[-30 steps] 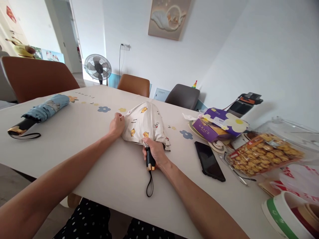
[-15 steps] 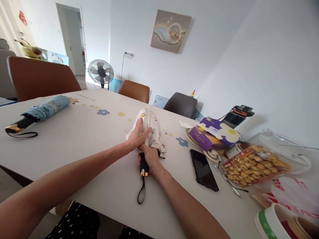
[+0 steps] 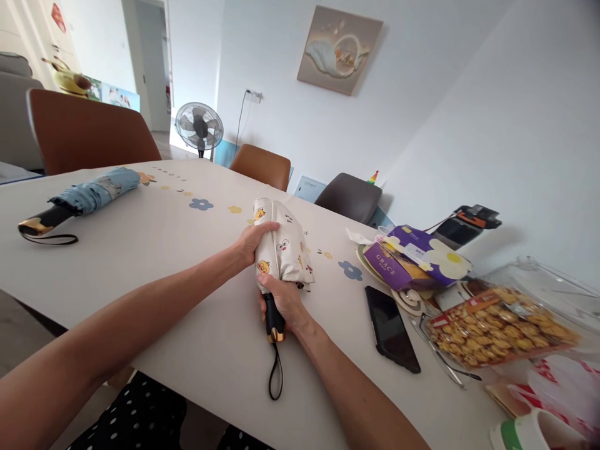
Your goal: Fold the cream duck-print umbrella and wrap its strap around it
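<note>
Left hand (image 3: 254, 242) now on umbrella's (image 3: 291, 255) left side

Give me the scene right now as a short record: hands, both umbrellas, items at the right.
left hand: thumb over the canopy of the white umbrella, other fingers hidden
right hand: wrapped around the top of its black handle
white umbrella: folded down, fabric loose on the right
blue umbrella: lying folded, left side of table
right side: phone, purple box

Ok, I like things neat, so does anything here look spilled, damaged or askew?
No spill or damage shows. The held white umbrella looks lopsided: its loose fabric bulges out on the right, unlike the slimmer, rolled blue umbrella.
</note>
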Demonstrator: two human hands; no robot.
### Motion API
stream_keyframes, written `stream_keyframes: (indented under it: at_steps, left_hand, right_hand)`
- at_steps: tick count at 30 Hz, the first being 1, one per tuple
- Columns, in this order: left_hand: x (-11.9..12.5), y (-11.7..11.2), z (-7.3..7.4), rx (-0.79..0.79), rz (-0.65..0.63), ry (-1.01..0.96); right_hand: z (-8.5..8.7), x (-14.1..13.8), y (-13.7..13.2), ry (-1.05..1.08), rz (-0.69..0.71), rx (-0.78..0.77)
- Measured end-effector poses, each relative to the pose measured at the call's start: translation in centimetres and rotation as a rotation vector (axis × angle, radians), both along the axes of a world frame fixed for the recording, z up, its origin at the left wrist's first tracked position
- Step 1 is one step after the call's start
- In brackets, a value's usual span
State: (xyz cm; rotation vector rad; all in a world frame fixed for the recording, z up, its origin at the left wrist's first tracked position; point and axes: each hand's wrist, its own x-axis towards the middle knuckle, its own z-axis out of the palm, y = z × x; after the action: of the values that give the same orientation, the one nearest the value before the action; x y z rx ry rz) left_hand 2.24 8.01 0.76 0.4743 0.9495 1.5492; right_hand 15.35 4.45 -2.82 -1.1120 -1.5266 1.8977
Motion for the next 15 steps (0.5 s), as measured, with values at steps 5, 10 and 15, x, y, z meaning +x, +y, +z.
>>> stream_keyframes:
  at_steps: [5, 10, 15]
  left_hand:
    - [0.5, -0.2, 0.5, 0.053, 0.163, 0.010]
    - [0.3, -0.3, 0.8, 0.033, 0.194, -0.001]
    - [0.2, -0.5, 0.8, -0.034, 0.038, -0.103]
  right_hand:
    - [0.2, 0.2, -0.1, 0.062, 0.040, 0.031]
    - [1.2, 0.1, -0.4, 0.200, -0.002, 0.029]
    - [1.3, 0.3, -0.5, 0.274, 0.107, -0.139]
